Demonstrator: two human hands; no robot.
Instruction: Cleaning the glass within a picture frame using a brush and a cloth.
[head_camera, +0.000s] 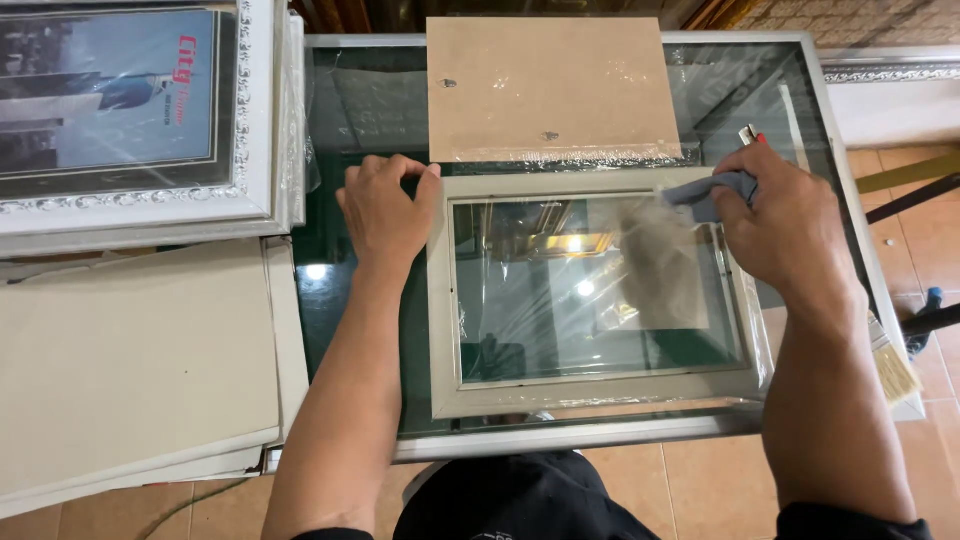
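A pale picture frame (445, 330) with a glass pane lies face down on a glass-topped table (340, 130). My left hand (385, 210) grips the frame's upper left corner. My right hand (780, 225) presses a grey-blue cloth (712, 192) onto the frame's upper right corner, at the edge of the glass. A blurred grey smear shows on the pane below the cloth. A brown backing board (550, 85) lies just beyond the frame, its near edge wrapped in clear plastic.
At the left stand stacked framed pictures (130, 110) and pale boards (130, 370). A paintbrush (890, 365) lies at the table's right edge. A small red-tipped object (752, 133) sits behind my right hand. Tiled floor lies below and to the right.
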